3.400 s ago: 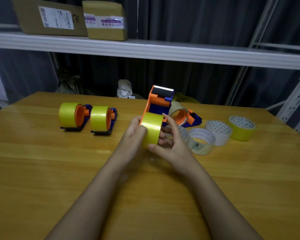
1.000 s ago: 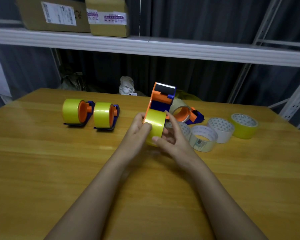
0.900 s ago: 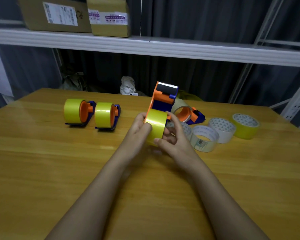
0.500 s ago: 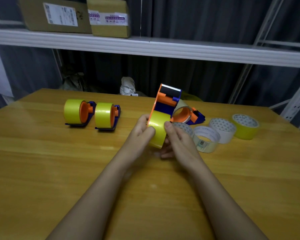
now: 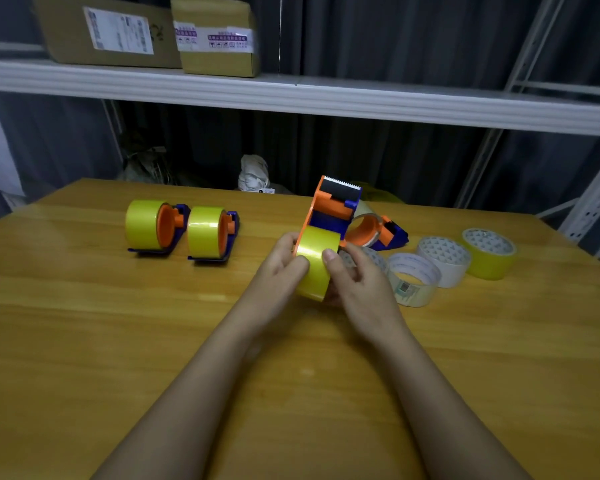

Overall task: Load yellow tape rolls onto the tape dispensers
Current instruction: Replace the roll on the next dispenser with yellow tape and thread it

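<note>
A: Both hands up front, over the surface [image 5: 84, 341]: left hand [image 5: 279, 263] and right hand [image 5: 357, 282], each grip clasping the yellow tape roll [image 5: 314, 261] on the orange-and-blue dispenser [image 5: 333, 211].

B: I'd press it square onto the hub and find the loose end.

A: The hub's hidden behind the roll, though. Two loaded dispensers [image 5: 184, 230] sit beyond.

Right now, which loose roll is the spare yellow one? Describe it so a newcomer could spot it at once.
Start at the wooden table and look to its far right side, where loose rolls lie flat in a row. The spare yellow roll is the last one on the right, beside a white roll. It is the only yellow roll not on a dispenser or in a hand.
</note>
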A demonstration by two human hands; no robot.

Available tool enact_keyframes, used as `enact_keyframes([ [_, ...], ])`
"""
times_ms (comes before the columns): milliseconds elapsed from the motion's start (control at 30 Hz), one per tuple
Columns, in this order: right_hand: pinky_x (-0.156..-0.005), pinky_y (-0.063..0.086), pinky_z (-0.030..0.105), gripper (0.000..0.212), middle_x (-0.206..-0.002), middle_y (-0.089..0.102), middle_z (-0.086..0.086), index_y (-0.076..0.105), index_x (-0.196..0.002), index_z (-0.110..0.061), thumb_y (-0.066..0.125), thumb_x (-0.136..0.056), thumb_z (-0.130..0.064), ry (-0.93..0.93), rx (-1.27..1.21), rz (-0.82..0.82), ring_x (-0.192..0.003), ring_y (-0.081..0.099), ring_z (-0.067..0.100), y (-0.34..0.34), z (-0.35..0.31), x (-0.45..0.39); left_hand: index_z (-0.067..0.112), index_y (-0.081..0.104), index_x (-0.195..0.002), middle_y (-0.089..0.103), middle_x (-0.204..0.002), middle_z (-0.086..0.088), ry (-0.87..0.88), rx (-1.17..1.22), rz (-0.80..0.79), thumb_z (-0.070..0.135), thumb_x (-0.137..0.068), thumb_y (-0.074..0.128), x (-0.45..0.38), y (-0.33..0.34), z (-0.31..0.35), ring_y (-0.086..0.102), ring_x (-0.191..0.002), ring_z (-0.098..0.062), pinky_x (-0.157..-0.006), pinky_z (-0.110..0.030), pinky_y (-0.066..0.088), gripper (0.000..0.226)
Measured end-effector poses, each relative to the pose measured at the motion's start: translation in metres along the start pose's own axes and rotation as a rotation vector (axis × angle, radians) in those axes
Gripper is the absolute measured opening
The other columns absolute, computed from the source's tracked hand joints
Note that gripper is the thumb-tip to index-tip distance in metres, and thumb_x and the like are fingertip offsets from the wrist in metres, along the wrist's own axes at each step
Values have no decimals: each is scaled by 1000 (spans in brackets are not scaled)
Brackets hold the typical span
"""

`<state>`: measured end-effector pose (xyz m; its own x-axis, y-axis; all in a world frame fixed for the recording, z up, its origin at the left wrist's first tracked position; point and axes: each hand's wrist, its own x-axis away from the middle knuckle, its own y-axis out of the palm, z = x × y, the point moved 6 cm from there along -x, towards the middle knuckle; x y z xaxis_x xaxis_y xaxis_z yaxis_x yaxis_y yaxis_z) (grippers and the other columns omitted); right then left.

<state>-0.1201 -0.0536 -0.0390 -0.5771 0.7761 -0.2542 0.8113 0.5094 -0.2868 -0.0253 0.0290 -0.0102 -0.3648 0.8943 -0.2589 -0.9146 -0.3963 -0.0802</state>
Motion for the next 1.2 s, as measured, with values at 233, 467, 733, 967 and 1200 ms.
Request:
enact_keyframes([
  [233, -78, 43, 30, 26, -99, 52, 3, 67, -100, -13, 54, -88, -32, -579, 472, 340, -94, 49, 17, -13, -30, 5, 20, 37, -139, 62, -117, 1, -22, -103, 26, 22, -98, 46, -5, -2, -18, 61, -101, -10, -78, -24, 49, 42],
  [467, -80, 32, 8, 21, -98, 55, 5, 67, -92, -11, 56, -86, -26, -637, 521, 261, -94, 47, 13, -6, -35, 8, 44, 36, -108, 49, -97, 29, 8, -138, 88, 24, -100, 40, -2, -3, -9, 48, -83, 26, -72, -2, 39, 22],
  [733, -79, 39, 2, 40, -117, 45, -3, 57, -110, -17, 68, -76, -36, -571, 502, 83, -96, 43, -1, 2, -35, 10, 19, 53, -92, 54, -77, -9, 86, -147, 181, 48, -88, 41, -7, -10, -5, 53, -70, -21, -60, -31, 47, 32],
  [967, -81, 50, 20, 36, -124, 46, -2, 56, -114, -19, 69, -83, -31, -548, 540, 84, -104, 49, 7, 3, -33, 8, 22, 49, -102, 56, -85, 3, 26, -10, 52, 5, -97, 39, -7, -8, -14, 57, -69, 6, -60, -11, 45, 20],
  [1200, -92, 26, 4, 29, -113, 64, 1, 63, -95, -14, 56, -88, -41, -594, 515, 201, -110, 50, 10, -2, -36, 10, 14, 48, -90, 52, -62, 11, 110, -121, 161, 28, -98, 42, -6, -10, -8, 52, -55, 6, -51, -10, 40, 17],
])
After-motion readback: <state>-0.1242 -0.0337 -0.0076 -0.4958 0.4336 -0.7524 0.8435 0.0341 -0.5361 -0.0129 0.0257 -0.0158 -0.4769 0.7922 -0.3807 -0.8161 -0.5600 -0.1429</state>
